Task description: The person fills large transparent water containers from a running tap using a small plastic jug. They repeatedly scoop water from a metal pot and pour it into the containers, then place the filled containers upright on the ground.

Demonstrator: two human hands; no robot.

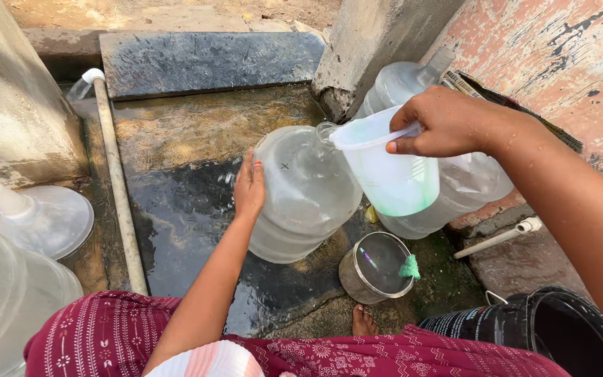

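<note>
Head view: the right hand grips a white jug tilted at the mouth of the big bottle. The left hand lies open against its side. The bottle leans on wet floor; it may slip, and water may miss the narrow mouth.

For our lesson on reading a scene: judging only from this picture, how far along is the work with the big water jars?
Done: the tilted jar already looks wet, standing on a wet slab. In hand: the left hand steadies it while the right hand holds a white jug at its mouth. Left: other jars wait, one behind and two at the left; a steel pot with a green scrubber sits unused.
</note>
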